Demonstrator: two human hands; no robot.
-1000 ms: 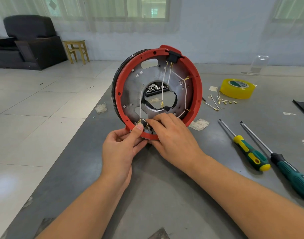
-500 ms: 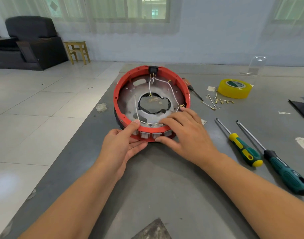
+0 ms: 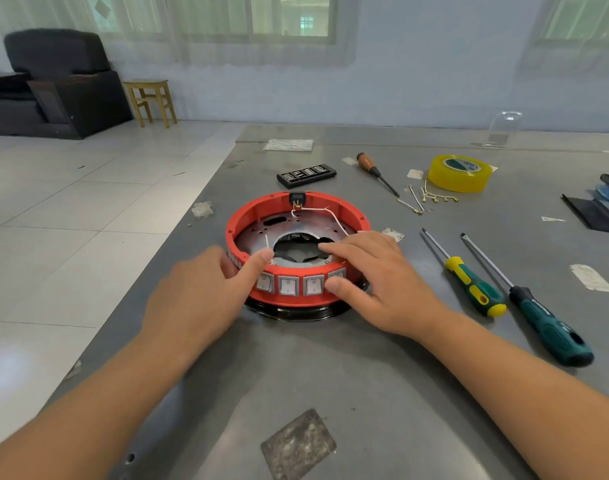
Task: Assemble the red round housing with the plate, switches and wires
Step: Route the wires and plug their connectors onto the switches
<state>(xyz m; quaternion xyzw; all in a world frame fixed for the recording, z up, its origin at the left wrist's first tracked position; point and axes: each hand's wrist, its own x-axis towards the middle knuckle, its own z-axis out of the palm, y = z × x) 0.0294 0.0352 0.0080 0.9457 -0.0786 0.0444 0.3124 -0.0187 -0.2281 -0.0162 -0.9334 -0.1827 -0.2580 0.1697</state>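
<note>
The red round housing (image 3: pixel 298 299) is laid flat on the grey counter (image 3: pixel 365 375), open side up, with a black rim seen beneath it. A metal plate (image 3: pixel 258 233) is seated inside, and white wires (image 3: pixel 325 213) are run across it from a black part at the far wall. A row of grey rocker switches (image 3: pixel 288 285) is set in the near wall. The left hand (image 3: pixel 199 292) is placed at the near-left rim with fingers relaxed, its thumb laid over the edge; nothing is gripped. The right hand (image 3: pixel 372 275) is spread open, fingers extended over the plate and the thumb pressed against the switch row. Two screwdrivers (image 3: pixel 476 289) and a yellow tape roll (image 3: pixel 460 173) are left to the right
</note>
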